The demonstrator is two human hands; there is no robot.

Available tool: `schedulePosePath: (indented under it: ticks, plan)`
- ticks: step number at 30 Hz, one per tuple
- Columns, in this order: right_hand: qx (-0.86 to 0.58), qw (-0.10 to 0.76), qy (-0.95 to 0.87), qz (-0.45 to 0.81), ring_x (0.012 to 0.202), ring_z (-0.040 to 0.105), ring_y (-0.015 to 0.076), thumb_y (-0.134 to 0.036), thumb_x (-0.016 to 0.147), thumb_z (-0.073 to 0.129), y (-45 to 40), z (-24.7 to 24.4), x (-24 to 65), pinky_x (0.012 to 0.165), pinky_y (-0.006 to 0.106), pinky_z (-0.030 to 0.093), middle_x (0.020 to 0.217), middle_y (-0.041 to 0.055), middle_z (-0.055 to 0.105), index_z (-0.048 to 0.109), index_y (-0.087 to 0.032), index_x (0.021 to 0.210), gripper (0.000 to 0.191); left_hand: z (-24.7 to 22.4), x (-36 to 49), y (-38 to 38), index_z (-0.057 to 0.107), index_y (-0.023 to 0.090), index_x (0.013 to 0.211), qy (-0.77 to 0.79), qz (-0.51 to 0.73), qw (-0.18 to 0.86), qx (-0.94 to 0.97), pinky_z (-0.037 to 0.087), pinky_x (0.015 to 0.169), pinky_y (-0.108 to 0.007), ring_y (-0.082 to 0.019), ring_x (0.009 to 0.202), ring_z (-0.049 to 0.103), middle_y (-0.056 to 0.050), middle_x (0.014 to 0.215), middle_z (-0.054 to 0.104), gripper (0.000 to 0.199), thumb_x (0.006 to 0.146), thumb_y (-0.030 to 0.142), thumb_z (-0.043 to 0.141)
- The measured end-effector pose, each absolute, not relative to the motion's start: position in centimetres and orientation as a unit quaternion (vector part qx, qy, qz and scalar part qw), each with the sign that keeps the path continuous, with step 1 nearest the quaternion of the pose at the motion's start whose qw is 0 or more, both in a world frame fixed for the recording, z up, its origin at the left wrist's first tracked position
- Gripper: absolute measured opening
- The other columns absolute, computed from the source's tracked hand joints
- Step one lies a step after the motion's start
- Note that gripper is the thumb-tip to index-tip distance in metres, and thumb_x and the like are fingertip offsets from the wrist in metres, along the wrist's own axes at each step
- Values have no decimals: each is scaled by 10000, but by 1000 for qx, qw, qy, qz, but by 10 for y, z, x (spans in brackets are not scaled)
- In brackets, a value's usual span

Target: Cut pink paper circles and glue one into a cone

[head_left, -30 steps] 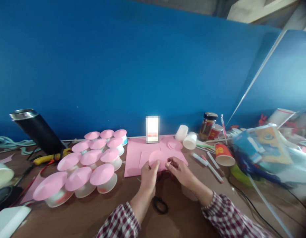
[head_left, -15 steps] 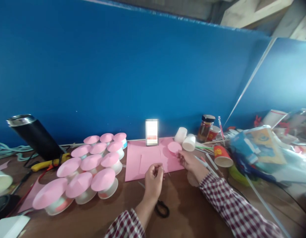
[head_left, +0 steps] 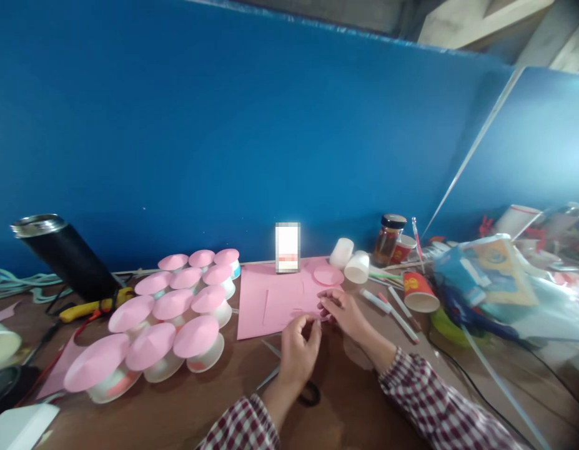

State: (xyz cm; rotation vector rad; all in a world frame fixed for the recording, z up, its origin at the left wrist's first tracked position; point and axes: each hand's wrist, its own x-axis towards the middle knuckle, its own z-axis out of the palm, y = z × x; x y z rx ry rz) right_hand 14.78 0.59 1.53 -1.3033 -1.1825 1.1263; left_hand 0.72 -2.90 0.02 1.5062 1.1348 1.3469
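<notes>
My left hand (head_left: 300, 350) is closed in a pinch over the near edge of the pink paper (head_left: 250, 315). Fingertips of my right hand (head_left: 348, 317), also pinched, come close to it from the right. Whatever lies between the fingers is too small to make out. Just beyond the right hand, a pink paper circle (head_left: 328, 275) rests on the pink sheets. Scissors (head_left: 310, 395) lie beneath my left wrist, with the blades showing on its left and part of a black handle on its right.
Left, several paper cups (head_left: 205, 359) wear pink paper cones (head_left: 195, 336). A black flask (head_left: 67, 259) and yellow-handled tool (head_left: 85, 310) stand farther left. Right are white cups (head_left: 357, 267), markers (head_left: 396, 319), a lidded jar (head_left: 388, 240), a red cup (head_left: 419, 292) and plastic bags (head_left: 495, 275). A blue partition (head_left: 270, 137) rises behind.
My right hand has moved left and nearer, away from the pink circle, to meet my left hand. My left hand has shifted slightly right, and more of the scissor blades shows.
</notes>
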Motion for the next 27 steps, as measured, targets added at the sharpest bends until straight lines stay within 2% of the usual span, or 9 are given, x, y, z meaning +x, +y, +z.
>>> schedulePosePath:
  ticks: [5, 8, 11, 17, 24, 27]
  plan:
    - [-568, 477, -612, 274, 707, 654, 191, -304, 823, 539, 2, 8, 151, 633, 311, 532, 790, 72, 681, 615, -136, 963, 232, 3, 6, -31, 696, 187, 775, 451, 555, 409, 566, 453, 734, -297, -209, 746, 618, -73, 776, 690, 148, 793, 301, 603]
    - [-593, 408, -681, 134, 877, 637, 246, -278, 849, 523, 2, 2, 160, 761, 382, 513, 972, 125, 686, 620, -143, 1041, 254, 0, 7, -30, 686, 177, 770, 462, 551, 410, 561, 453, 674, -276, -189, 683, 602, -62, 734, 672, 179, 801, 328, 594]
    - [-576, 328, -748, 37, 1012, 577, 274, -256, 862, 532, 0, 3, 164, 890, 420, 455, 1069, 133, 667, 644, -156, 1068, 254, -4, 7, -28, 672, 169, 781, 479, 549, 435, 529, 448, 604, -259, -168, 607, 576, -54, 691, 652, 211, 797, 366, 598]
    - [-525, 206, -826, 6, 1113, 522, 238, -198, 874, 536, -7, 9, 156, 1016, 391, 352, 1059, 70, 677, 692, -219, 999, 200, -5, 7, -25, 669, 161, 791, 477, 549, 470, 500, 446, 554, -249, -164, 593, 564, -66, 700, 648, 237, 776, 392, 618]
    - [-622, 173, -761, -65, 1044, 559, 274, -197, 912, 460, -6, 7, 167, 958, 389, 378, 864, 128, 700, 693, -154, 790, 266, -6, 7, -23, 651, 156, 779, 493, 545, 471, 489, 431, 516, -237, -154, 566, 553, -39, 632, 604, 245, 789, 394, 595]
    - [-571, 191, -797, -53, 1061, 547, 256, -175, 903, 466, -6, 7, 164, 985, 383, 369, 992, 115, 690, 685, -158, 963, 228, -8, 8, -23, 649, 150, 786, 491, 549, 469, 487, 437, 513, -234, -150, 566, 555, -38, 633, 605, 260, 786, 405, 596]
